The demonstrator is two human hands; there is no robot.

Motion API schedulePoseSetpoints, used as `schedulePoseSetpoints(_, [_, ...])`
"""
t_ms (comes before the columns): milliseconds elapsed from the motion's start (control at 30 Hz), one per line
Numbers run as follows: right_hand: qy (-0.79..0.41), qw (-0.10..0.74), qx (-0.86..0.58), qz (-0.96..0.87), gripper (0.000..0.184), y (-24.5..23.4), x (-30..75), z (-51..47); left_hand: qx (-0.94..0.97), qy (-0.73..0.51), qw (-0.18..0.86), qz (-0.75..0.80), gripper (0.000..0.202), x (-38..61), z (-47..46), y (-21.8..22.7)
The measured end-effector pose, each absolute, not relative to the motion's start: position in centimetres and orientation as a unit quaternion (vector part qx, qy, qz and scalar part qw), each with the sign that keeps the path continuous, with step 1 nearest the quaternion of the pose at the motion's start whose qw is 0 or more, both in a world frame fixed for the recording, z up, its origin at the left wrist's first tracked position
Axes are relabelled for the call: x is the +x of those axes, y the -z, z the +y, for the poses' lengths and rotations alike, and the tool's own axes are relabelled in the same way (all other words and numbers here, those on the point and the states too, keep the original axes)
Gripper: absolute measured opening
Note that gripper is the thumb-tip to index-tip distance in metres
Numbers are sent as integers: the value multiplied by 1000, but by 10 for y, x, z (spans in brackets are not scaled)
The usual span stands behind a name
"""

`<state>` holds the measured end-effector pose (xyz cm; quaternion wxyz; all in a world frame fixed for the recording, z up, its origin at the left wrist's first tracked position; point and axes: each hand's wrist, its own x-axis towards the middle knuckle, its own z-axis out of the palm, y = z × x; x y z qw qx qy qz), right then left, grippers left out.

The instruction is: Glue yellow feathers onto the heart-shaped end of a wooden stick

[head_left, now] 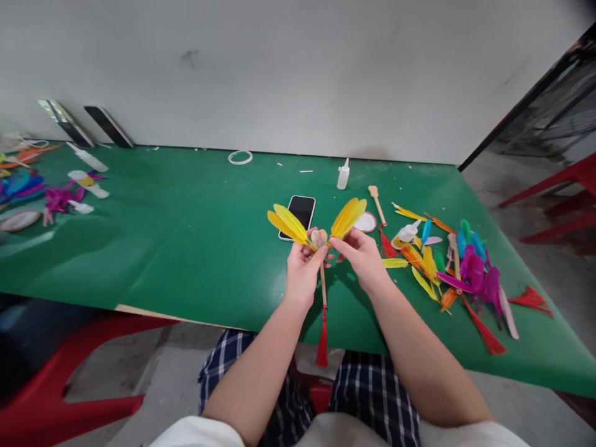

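Over the middle of the table's near side, my left hand [303,276] grips a thin wooden stick [323,287] just below its heart-shaped top [319,238]. A red tassel [322,340] hangs from the stick's lower end, past the table edge. Yellow feathers [287,223] fan out to the left of the heart; whether they are attached or only held cannot be made out. My right hand [365,257] pinches the base of more yellow feathers [348,217] at the heart's right side. Fingers hide where both bunches meet the stick.
A phone [302,212] lies behind my hands, and a glue bottle [343,174] stands near the wall. To the right are another glue bottle [406,234], loose colourful feathers [475,270] and a tasselled stick [377,203]. More supplies and two phones [109,126] are at the left.
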<state>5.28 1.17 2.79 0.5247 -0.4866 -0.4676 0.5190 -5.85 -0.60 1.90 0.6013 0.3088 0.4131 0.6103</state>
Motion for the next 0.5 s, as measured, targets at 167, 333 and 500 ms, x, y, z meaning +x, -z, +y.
schedulePoseSetpoints(167, [-515, 529, -489, -465, 30, -25, 52, 11, 325, -611, 588, 417, 42, -58, -7, -19])
schedulePoseSetpoints(333, [-527, 524, -482, -463, 26, -24, 51, 10, 332, -628, 582, 394, 42, -58, -6, -16])
schedulePoseSetpoints(500, [-525, 521, -481, -471, 24, -24, 49, 10, 340, -643, 571, 379, 43, -57, -6, -14])
